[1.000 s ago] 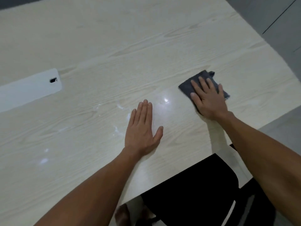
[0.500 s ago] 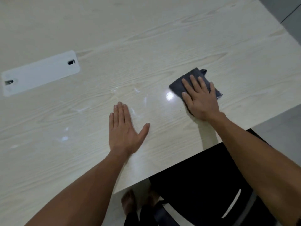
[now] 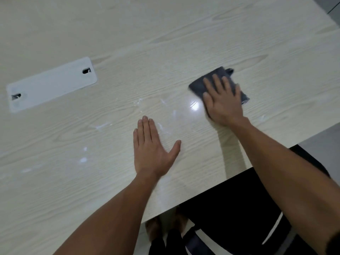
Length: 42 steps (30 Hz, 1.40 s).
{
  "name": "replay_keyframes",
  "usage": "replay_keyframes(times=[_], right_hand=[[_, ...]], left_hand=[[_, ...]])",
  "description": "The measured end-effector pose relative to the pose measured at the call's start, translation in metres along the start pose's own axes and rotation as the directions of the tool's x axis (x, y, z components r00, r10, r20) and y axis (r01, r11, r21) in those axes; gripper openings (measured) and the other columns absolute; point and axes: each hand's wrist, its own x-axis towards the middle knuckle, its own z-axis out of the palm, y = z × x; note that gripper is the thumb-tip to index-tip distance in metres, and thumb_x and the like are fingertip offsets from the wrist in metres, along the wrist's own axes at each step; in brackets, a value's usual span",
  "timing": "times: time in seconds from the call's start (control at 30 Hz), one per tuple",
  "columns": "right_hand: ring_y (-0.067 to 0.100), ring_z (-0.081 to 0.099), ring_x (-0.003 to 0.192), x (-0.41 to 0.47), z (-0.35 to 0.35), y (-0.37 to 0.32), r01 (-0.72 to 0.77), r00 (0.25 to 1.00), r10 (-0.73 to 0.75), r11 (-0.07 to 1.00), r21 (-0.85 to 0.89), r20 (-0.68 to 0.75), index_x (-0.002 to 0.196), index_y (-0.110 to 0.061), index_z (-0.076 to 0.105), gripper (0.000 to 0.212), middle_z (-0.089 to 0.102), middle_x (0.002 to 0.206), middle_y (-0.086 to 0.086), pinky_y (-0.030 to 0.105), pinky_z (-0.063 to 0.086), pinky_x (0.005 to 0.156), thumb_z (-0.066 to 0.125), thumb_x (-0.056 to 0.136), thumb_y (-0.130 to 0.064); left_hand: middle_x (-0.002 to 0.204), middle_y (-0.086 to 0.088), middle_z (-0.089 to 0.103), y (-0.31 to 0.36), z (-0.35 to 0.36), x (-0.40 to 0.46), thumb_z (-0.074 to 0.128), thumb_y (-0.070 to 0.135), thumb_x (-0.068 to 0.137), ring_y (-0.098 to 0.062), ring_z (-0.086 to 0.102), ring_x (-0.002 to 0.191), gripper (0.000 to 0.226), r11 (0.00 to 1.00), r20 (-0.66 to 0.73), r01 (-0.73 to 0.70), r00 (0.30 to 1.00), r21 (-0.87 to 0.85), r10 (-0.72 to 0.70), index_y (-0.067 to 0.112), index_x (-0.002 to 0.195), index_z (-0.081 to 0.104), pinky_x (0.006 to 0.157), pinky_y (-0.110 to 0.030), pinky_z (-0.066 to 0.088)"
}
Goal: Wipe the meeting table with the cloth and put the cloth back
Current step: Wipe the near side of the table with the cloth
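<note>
grey cloth (image 3: pixel 219 80) under flat right hand (image 3: pixel 223 103), wiping table (image 3: pixel 165 43); left hand (image 3: pixel 152 150) flat, bracing. next: sweep smears.

No text, label, brand, number or sign can be read anywhere. The pale wood-grain surface (image 3: pixel 55 181) carries only grain lines and smears, the white plate (image 3: pixel 51 83) set into it is blank apart from two dark slots, and the dark cloth (image 3: pixel 217 76) shows no tag or print that can be made out.
</note>
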Motion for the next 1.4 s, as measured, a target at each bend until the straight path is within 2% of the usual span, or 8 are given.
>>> replay_keyframes(times=[0.13, 0.37, 0.6, 0.7, 0.83, 1.07, 1.27, 1.4], right_hand=[[0.027, -0.006, 0.164, 0.061, 0.0, -0.06, -0.104, 0.994, 0.105, 0.991, 0.087, -0.004, 0.17, -0.033, 0.004, 0.063, -0.003, 0.178, -0.001, 0.061, -0.013, 0.127, 0.011, 0.11, -0.053], [0.018, 0.004, 0.163, -0.016, 0.019, -0.052, 0.509, 0.86, -0.502, 0.857, -0.076, 0.091, 0.167, -0.041, 0.022, 0.057, 0.013, 0.176, -0.009, 0.055, -0.001, 0.13, 0.017, 0.111, -0.054], [0.025, -0.004, 0.164, 0.059, -0.004, -0.054, 0.01, 1.0, -0.01, 0.999, 0.054, 0.009, 0.169, -0.038, 0.008, 0.061, 0.001, 0.178, -0.005, 0.061, -0.011, 0.126, 0.011, 0.11, -0.056], [0.025, 0.001, 0.164, 0.04, 0.016, -0.114, 0.182, 0.983, -0.183, 0.983, 0.024, 0.013, 0.169, -0.037, 0.014, 0.06, 0.007, 0.178, -0.004, 0.059, -0.008, 0.128, 0.015, 0.111, -0.053], [0.019, 0.006, 0.164, -0.022, 0.02, -0.06, 0.505, 0.862, -0.498, 0.861, -0.068, 0.098, 0.167, -0.042, 0.02, 0.057, 0.012, 0.176, -0.009, 0.054, -0.002, 0.13, 0.017, 0.111, -0.056], [0.026, -0.003, 0.164, 0.047, 0.002, -0.051, -0.066, 0.997, 0.068, 0.996, 0.051, -0.022, 0.169, -0.036, 0.007, 0.062, 0.001, 0.178, -0.003, 0.06, -0.011, 0.127, 0.01, 0.11, -0.056], [0.018, 0.006, 0.164, -0.043, 0.019, -0.043, 0.459, 0.888, -0.455, 0.885, -0.074, 0.067, 0.167, -0.041, 0.019, 0.057, 0.013, 0.176, -0.009, 0.05, -0.002, 0.131, 0.018, 0.112, -0.056], [0.021, 0.002, 0.164, -0.025, -0.001, 0.018, 0.049, 0.999, -0.049, 0.999, -0.025, -0.02, 0.168, -0.041, 0.014, 0.059, 0.009, 0.178, -0.004, 0.054, -0.004, 0.13, 0.016, 0.111, -0.056]], left_hand=[[0.176, -0.014, -0.004, -0.002, 0.001, 0.002, 0.028, 0.083, 0.093, -0.023, -0.012, 0.162, 0.112, 1.0, -0.001, 0.002, 1.0, 0.016, -0.002, 0.001, 0.166, 0.003, 0.132, -0.045, -0.001], [0.175, -0.016, -0.001, -0.003, 0.002, 0.001, 0.031, 0.083, 0.093, -0.025, -0.008, 0.163, 0.113, 1.0, -0.016, -0.006, 1.0, 0.014, 0.006, 0.001, 0.166, 0.005, 0.132, -0.046, 0.003], [0.175, -0.015, -0.006, -0.001, -0.001, 0.003, 0.028, 0.082, 0.094, -0.024, -0.013, 0.162, 0.112, 1.0, 0.003, -0.003, 1.0, 0.006, 0.003, 0.001, 0.166, 0.001, 0.132, -0.046, 0.0], [0.175, -0.015, -0.004, -0.004, 0.001, 0.003, 0.029, 0.083, 0.093, -0.025, -0.01, 0.163, 0.112, 1.0, 0.006, 0.005, 1.0, 0.025, -0.006, 0.001, 0.166, 0.003, 0.132, -0.046, 0.002], [0.175, -0.016, -0.003, -0.004, 0.0, 0.001, 0.03, 0.083, 0.093, -0.025, -0.009, 0.163, 0.113, 1.0, 0.003, -0.004, 1.0, 0.02, 0.004, 0.001, 0.166, 0.004, 0.132, -0.046, 0.001], [0.175, -0.015, -0.004, -0.003, -0.002, 0.003, 0.027, 0.083, 0.094, -0.024, -0.011, 0.162, 0.112, 1.0, 0.011, -0.001, 1.0, 0.019, 0.0, 0.001, 0.166, 0.002, 0.132, -0.045, -0.002], [0.175, -0.016, 0.001, -0.004, -0.002, 0.0, 0.028, 0.083, 0.093, -0.025, -0.005, 0.163, 0.112, 1.0, -0.007, 0.0, 1.0, 0.03, 0.0, 0.0, 0.166, 0.005, 0.132, -0.046, 0.002], [0.176, -0.015, -0.003, -0.002, -0.003, -0.002, 0.028, 0.083, 0.094, -0.024, -0.009, 0.163, 0.112, 1.0, 0.019, 0.001, 1.0, 0.009, -0.001, 0.001, 0.166, 0.002, 0.132, -0.045, -0.001]])
